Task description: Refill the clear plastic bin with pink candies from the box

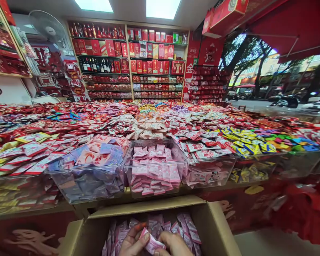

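Note:
Low in the head view, my left hand (134, 242) pinches one end of a small pink-and-white wrapped packet (152, 244). My right hand (175, 243) has its fingers closed on the packet's other end. Both hands are over an open cardboard box (216, 227), which holds many similar pink packets (188, 227). Just behind the box stands a clear plastic bin (156, 165) with more of the pink packets in it. What the packet contains cannot be seen.
Clear bins of purple and pink packets (96, 160), red-and-white packets (202, 147) and yellow packets (252, 142) flank the middle bin. Shelves (128, 81) of red boxes and bottles line the back wall. Red bags (304, 213) are at the right, and a street lies beyond.

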A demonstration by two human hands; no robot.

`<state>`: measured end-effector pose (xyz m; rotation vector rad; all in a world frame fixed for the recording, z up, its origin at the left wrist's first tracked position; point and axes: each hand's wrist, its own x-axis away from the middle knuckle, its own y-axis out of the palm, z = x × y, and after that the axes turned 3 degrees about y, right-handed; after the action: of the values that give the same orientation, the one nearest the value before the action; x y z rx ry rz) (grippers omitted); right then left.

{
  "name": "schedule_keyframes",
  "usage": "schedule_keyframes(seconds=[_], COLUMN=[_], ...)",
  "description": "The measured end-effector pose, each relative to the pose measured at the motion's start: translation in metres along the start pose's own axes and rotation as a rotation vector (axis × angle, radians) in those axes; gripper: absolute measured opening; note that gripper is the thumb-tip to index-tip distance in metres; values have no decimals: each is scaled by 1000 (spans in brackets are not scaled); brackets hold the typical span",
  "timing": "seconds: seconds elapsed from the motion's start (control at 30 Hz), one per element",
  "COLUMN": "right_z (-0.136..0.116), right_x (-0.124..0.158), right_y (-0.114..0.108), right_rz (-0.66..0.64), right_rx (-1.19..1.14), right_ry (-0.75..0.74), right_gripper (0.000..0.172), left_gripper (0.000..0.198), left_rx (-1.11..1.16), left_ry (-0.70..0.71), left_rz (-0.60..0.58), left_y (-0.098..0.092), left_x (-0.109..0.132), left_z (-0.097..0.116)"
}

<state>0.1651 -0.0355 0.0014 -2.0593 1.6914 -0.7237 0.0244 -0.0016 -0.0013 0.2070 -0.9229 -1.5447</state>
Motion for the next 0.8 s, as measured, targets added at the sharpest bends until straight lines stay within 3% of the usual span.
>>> schedule_keyframes(seconds=[0.2,0.33,0.47,0.6,0.7,0.8], right_z=[-13,-13,-9,-8,-10,-10], right_x=[6,4,1,2,7,10], right_y=[-7,-10,-11,-13,-16,-19], right_rz=[103,114,128,140,222,308], right_rx=[-286,-607,-761,-783,-639,-486], right_ry=[-48,38,107,110,-20,-183], right_gripper=[14,30,35,32,22,15], left_gripper=[26,25,26,24,21,15], left_rx=[60,11,-31,-109,-157,-132], left_ry=[-3,-4,7,-25,-65,-34], left_rz=[38,-29,-42,-107,-181,-174], left_y=[3,5,8,10,11,10], left_x=[4,9,14,19,21,21], left_z=[7,11,14,16,16,14])
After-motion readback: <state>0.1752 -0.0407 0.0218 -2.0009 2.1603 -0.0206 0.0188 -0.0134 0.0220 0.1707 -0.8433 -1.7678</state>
